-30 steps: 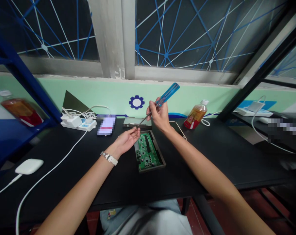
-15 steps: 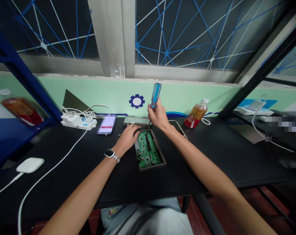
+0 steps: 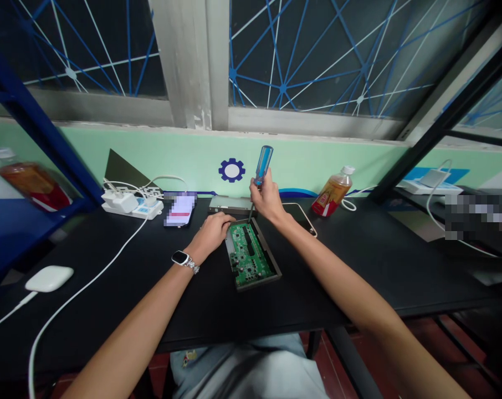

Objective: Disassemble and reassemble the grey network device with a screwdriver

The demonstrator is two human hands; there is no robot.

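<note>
In the head view my right hand [image 3: 268,195] is closed around a screwdriver [image 3: 264,160] with a clear blue handle. Its shaft points down, and the tip meets the far end of a green circuit board [image 3: 246,252]. The board sits inside a shallow open metal case [image 3: 257,284] on the black table. My left hand [image 3: 213,231], palm down, grips the far left corner of the case with thumb and fingers; a watch is on that wrist. Whether a screw is under the tip is too small to see.
Behind the case lies a flat grey metal piece [image 3: 230,204]. A phone [image 3: 300,217] and a tilted drink bottle [image 3: 333,191] are to the right. Leftward are a lit phone [image 3: 180,210], a power strip [image 3: 132,205], a white charging case [image 3: 49,278] and a long white cable [image 3: 95,280].
My left hand has turned palm down and moved from the screwdriver's tip to the case corner. My right hand has swung the screwdriver from slanted to nearly upright, lowering its tip onto the board.
</note>
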